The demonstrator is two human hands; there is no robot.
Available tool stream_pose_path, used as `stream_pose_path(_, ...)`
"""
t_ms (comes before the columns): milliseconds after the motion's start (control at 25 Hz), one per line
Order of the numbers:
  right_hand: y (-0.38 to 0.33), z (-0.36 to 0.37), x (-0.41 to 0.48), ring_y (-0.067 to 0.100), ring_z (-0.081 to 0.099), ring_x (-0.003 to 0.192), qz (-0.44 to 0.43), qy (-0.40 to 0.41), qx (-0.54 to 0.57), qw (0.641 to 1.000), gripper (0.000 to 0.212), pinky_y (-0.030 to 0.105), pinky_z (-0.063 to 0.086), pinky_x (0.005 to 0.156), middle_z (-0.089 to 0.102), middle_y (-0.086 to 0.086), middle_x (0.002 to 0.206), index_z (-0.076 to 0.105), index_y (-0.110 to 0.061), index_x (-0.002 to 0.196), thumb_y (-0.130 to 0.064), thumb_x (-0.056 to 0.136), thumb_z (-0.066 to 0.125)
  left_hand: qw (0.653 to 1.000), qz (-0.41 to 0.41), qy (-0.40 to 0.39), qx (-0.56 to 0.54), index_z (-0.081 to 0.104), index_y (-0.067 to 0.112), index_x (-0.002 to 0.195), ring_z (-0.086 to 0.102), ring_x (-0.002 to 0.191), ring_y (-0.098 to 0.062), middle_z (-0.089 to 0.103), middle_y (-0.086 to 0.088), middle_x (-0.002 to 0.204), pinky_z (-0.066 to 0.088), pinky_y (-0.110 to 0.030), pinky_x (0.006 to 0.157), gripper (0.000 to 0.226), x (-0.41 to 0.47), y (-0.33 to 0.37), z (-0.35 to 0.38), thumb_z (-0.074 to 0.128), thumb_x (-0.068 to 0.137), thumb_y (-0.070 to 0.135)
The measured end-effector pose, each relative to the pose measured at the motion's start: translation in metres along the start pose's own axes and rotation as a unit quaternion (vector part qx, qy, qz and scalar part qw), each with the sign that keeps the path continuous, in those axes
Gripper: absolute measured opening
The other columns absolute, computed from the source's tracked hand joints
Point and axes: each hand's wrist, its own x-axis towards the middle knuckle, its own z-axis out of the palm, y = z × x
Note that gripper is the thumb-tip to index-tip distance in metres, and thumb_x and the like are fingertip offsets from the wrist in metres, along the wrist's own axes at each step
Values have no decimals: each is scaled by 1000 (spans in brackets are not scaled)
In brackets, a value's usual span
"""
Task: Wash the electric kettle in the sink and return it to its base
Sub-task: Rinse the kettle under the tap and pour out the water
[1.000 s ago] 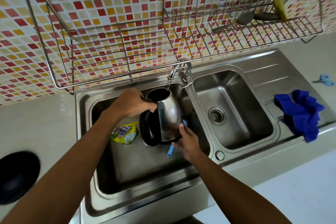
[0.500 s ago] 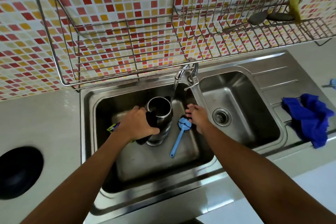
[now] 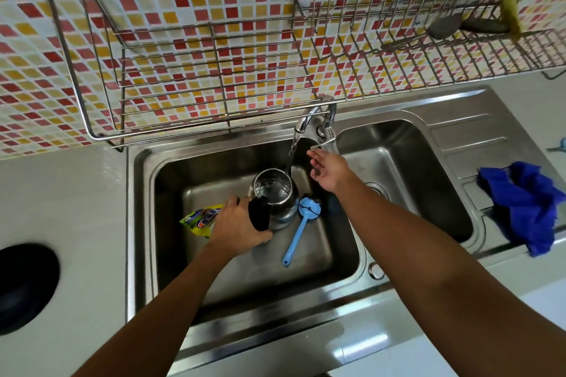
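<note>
The steel electric kettle (image 3: 277, 193) stands upright in the left sink basin (image 3: 239, 278), lid open, with water from the tap (image 3: 306, 121) streaming into it. My left hand (image 3: 237, 231) is closed around its black handle. My right hand (image 3: 327, 170) hovers open just below the tap lever (image 3: 324, 139), fingers spread and empty. A blue-handled scrubbing brush (image 3: 298, 225) lies in the basin right of the kettle. The kettle's round black base (image 3: 23, 286) sits on the counter at far left.
A yellow detergent pouch (image 3: 199, 220) lies in the basin left of the kettle. The right basin (image 3: 407, 168) has a drain. A blue cloth (image 3: 526, 205) sits on the drainboard. A wire dish rack (image 3: 214, 76) hangs low over the sink's back edge.
The kettle went from tilted in both hands to standing in the basin. My right hand let go of it and rose to the tap lever. Water now runs into the kettle.
</note>
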Motion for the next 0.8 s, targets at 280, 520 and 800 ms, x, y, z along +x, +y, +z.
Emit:
stream_pose_path(280,-30,-29,-6,6,48,66,-32,-91,144,985,20,22,35,62,65,-3,84,65,-12,106,-13,98,47,1000,26,2,15,58,14,119,55,103,-28,55,-7,111,50,-37,87,82,8,3,9,76,52,57)
stream_pose_path(520,-8,-32,-18,9,59,77,-146,-23,-49,988,31,23,46,63,71,-2,101,67,-14,119,-4,92,58,998,33,-33,38,59,15,117,55,106,-25,58,-3,109,50,-37,90,84,11,1,5,63,53,70)
stream_pose_path(800,109,-26,-77,9,50,115,-360,-127,-488,785,63,26,46,101,52,-5,125,58,-18,128,13,73,60,897,-155,0,-414,64,23,108,64,97,-20,63,-3,105,51,-34,78,13,7,-25,-19,54,101,28)
